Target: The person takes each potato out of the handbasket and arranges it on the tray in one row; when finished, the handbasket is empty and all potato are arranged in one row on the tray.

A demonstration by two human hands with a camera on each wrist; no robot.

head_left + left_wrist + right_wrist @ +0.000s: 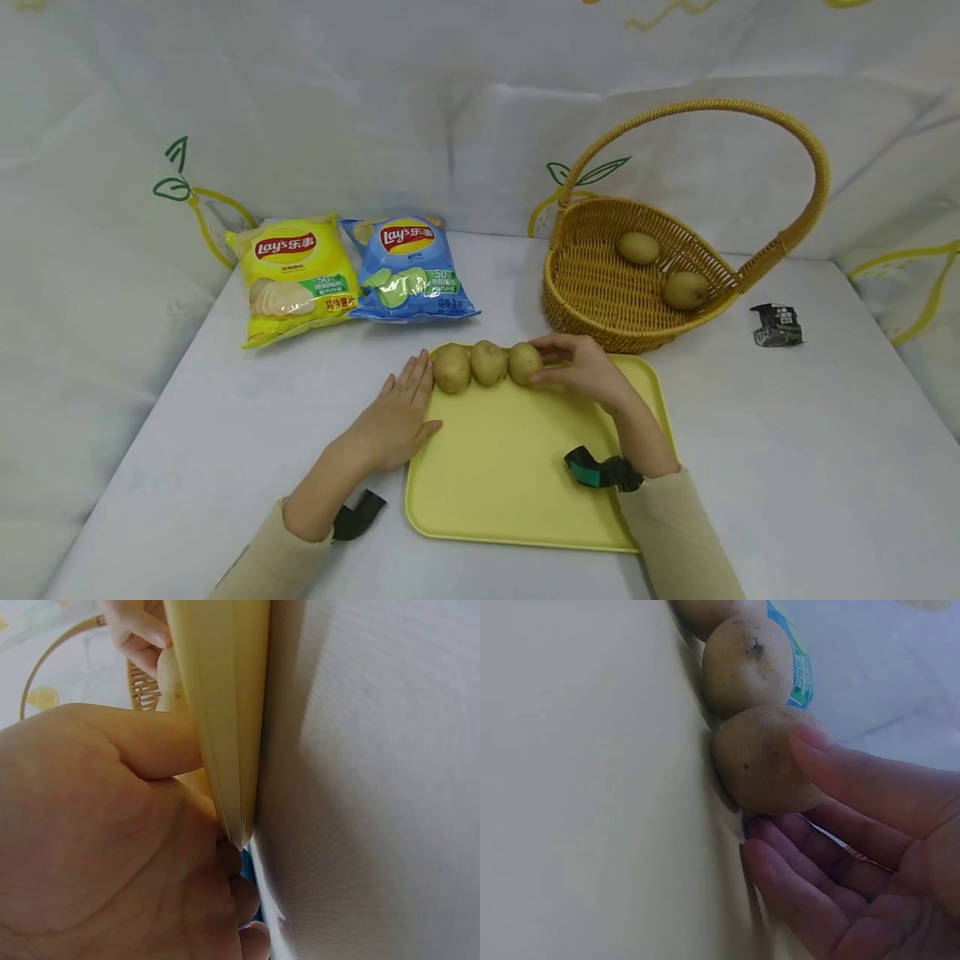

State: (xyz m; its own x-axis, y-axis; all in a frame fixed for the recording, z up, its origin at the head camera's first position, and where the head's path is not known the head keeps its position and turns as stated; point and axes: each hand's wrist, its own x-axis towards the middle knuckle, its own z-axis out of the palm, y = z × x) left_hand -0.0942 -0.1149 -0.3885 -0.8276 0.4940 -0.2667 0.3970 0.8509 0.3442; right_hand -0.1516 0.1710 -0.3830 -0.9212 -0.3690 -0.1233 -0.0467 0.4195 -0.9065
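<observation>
Three potatoes stand in a row along the far edge of a yellow tray (517, 475): a left one (452, 368), a middle one (488, 363) and a right one (525, 364). My right hand (585, 367) holds the right potato; in the right wrist view the thumb lies on this potato (761, 761) and the fingers curl beside it. My left hand (393, 421) rests at the tray's left edge with straight fingers, the fingertips beside the left potato. The left wrist view shows its thumb reaching over the tray rim (225, 697).
Behind the tray on the right stands a wicker basket (573, 317) with a tall handle, holding two potatoes (637, 247). A yellow chip bag (300, 279) and a blue chip bag (412, 271) lie at the back left. A black scrap (777, 327) lies right of the basket.
</observation>
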